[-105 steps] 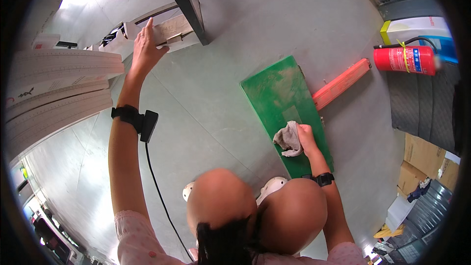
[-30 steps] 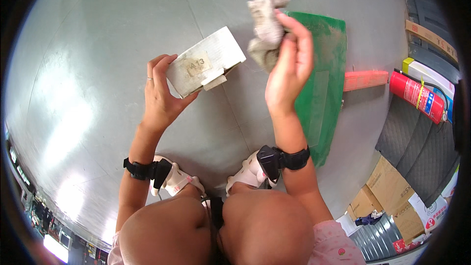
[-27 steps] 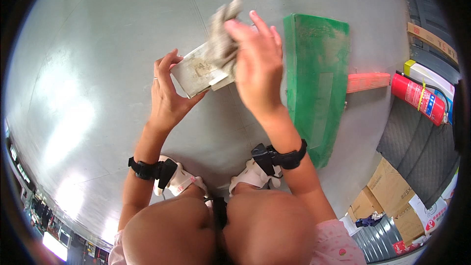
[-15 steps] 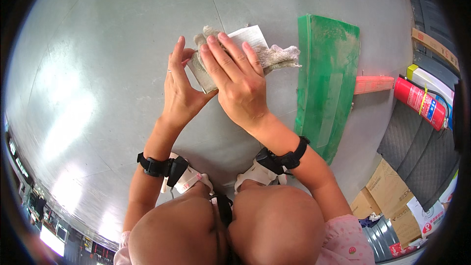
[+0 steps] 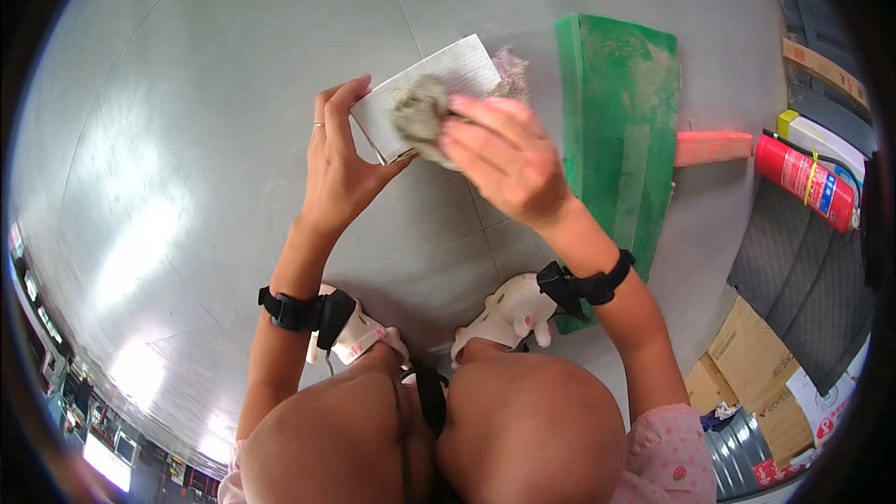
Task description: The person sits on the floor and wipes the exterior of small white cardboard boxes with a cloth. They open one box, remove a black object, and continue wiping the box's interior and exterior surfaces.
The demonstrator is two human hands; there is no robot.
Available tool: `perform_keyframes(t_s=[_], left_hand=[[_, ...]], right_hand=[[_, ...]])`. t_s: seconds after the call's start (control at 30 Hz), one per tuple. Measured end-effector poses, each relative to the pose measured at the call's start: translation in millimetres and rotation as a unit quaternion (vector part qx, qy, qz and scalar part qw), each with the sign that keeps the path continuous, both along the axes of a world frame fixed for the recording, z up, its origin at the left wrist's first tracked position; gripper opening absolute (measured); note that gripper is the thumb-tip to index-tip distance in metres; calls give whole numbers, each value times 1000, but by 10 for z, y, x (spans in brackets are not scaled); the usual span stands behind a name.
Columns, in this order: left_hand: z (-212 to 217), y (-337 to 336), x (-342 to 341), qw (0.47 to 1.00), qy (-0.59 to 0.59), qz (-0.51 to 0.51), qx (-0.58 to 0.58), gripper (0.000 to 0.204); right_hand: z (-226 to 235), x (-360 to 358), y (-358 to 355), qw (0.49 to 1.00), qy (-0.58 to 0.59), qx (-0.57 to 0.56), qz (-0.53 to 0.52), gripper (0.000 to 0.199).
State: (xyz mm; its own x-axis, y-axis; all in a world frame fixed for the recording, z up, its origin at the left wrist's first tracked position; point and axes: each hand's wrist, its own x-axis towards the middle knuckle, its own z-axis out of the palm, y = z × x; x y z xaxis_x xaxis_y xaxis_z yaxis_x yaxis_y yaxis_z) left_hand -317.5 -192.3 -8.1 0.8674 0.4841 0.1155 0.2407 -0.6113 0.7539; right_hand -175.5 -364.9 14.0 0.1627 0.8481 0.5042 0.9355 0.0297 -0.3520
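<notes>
A white rectangular slab (image 5: 459, 62), box-like with a thin side edge, is tilted above the grey floor in front of me. My left hand (image 5: 338, 145) grips its left end, fingers at the far corner and thumb at the near corner. My right hand (image 5: 509, 154), slightly blurred, closes on a crumpled grey-beige rag (image 5: 420, 112) pressed against the slab's face. A pinkish, fuzzy piece of cloth (image 5: 511, 75) shows past the slab's right end; whether it joins the rag is hidden.
To the right lies a dusty green plastic ramp-like piece (image 5: 621, 131) with a red bar (image 5: 714, 147) beside it. Farther right are a red fire extinguisher (image 5: 807, 182), a dark quilted mat (image 5: 803, 271) and cardboard boxes (image 5: 761, 355). My pale clogs (image 5: 504, 313) stand below.
My right hand has moved right and nearer me, bunching the rag that was spread over the slab. More of the slab's white face shows. The left hand keeps its grip.
</notes>
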Motion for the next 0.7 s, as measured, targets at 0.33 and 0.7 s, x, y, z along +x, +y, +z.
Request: perform_keyframes(t_s=[0.33, 0.7], left_hand=[[250, -45, -185, 988, -111, -86, 69, 95], [322, -327, -321, 961, -102, -126, -223, 29]], right_hand=[[456, 34, -395, 664, 677, 188, -257, 22], [542, -333, -324, 720, 663, -189, -79, 32]])
